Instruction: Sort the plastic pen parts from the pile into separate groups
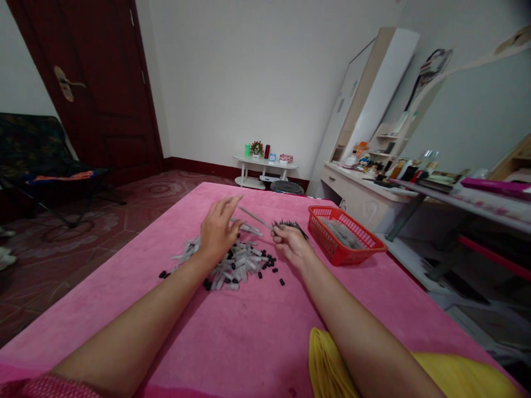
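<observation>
My right hand (290, 243) pinches one end of a thin grey stick (255, 215) between thumb and fingers. The stick points up and left toward my left hand (219, 226), whose fingers are apart around its far tip; no grip on it shows. Below and around my left hand lies a loose pile of short clear plastic caps (238, 271), with small black plugs (269, 260) mixed in and scattered at its right side. More pale sticks (251, 228) lie just behind the pile. A bundle of dark, thin-tipped pieces (286, 224) rests beyond my right hand, partly covered by it.
A red plastic basket (344, 255) holding clear bagged or loose pieces stands right of my right hand. Pink cloth (249, 342) covers the table. Yellow fabric (332, 365) lies under my right forearm. A dressing table (365, 190) stands to the right, a folding chair (50, 160) to the left.
</observation>
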Demonstrator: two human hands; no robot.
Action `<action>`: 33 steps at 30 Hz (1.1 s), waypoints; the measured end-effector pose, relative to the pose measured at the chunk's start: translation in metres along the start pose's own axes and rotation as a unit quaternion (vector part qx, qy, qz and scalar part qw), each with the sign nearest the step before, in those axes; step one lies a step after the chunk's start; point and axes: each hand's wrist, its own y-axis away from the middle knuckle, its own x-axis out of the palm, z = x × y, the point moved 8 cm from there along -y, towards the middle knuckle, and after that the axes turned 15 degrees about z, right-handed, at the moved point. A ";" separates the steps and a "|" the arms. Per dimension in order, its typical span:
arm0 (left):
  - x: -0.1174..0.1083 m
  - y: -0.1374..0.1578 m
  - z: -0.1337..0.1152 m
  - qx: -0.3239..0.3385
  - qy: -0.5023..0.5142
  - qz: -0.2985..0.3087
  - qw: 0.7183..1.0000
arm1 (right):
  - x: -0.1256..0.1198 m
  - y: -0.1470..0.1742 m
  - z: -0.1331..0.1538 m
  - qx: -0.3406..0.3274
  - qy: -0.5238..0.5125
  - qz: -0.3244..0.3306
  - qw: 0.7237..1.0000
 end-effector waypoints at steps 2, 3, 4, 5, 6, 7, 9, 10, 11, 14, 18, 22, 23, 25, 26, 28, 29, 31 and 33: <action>-0.012 -0.003 0.006 -0.032 0.104 -0.068 0.992 | 0.003 0.000 0.000 0.002 -0.076 0.009 0.997; -0.012 -0.005 0.009 -0.049 0.165 -0.073 0.982 | 0.006 0.001 -0.001 0.004 -0.099 0.015 0.995; -0.006 -0.008 0.012 -0.062 0.231 -0.059 0.969 | 0.011 0.001 -0.003 0.007 -0.112 0.025 0.993; 0.003 -0.010 0.014 -0.073 0.300 -0.027 0.951 | 0.016 0.001 -0.005 0.010 -0.114 0.036 0.993; 0.015 -0.011 0.014 -0.084 0.366 0.018 0.927 | 0.022 0.002 -0.008 0.014 -0.106 0.049 0.993; 0.028 -0.011 0.013 -0.097 0.425 0.064 0.898 | 0.028 0.002 -0.011 0.019 -0.087 0.062 0.994; 0.045 -0.008 0.013 -0.128 0.506 0.121 0.844 | 0.039 0.004 -0.016 0.028 -0.021 0.091 0.995; 0.048 -0.006 0.017 -0.147 0.527 0.121 0.829 | 0.044 0.005 -0.018 0.031 0.024 0.105 0.994; 0.047 -0.004 0.024 -0.166 0.538 0.101 0.821 | 0.047 0.006 -0.018 0.036 0.074 0.118 0.990; 0.035 -0.001 0.050 -0.204 0.551 0.002 0.809 | 0.052 0.010 -0.018 0.073 0.203 0.154 0.964; 0.026 0.003 0.081 -0.240 0.567 -0.078 0.784 | 0.049 0.015 -0.010 0.115 0.294 0.195 0.929; 0.022 0.008 0.098 -0.265 0.576 -0.128 0.763 | 0.024 0.012 0.018 0.070 0.388 0.120 0.911; 0.022 0.009 0.100 -0.266 0.576 -0.136 0.761 | 0.014 0.012 0.026 0.054 0.409 0.083 0.907; 0.022 0.010 0.101 -0.269 0.576 -0.143 0.759 | -0.009 0.011 0.042 0.020 0.452 -0.003 0.892; 0.024 0.011 0.101 -0.270 0.576 -0.139 0.759 | -0.020 0.012 0.050 0.002 0.477 -0.047 0.878; 0.028 0.010 0.097 -0.272 0.578 -0.121 0.760 | -0.041 0.014 0.061 -0.024 0.536 -0.123 0.835; 0.031 0.010 0.095 -0.272 0.580 -0.106 0.760 | -0.050 0.015 0.065 -0.031 0.565 -0.152 0.811; 0.039 0.009 0.088 -0.277 0.585 -0.066 0.759 | -0.064 0.015 0.067 -0.039 0.610 -0.186 0.769; 0.048 0.010 0.080 -0.285 0.586 -0.023 0.758 | -0.074 0.015 0.066 -0.053 0.635 -0.199 0.744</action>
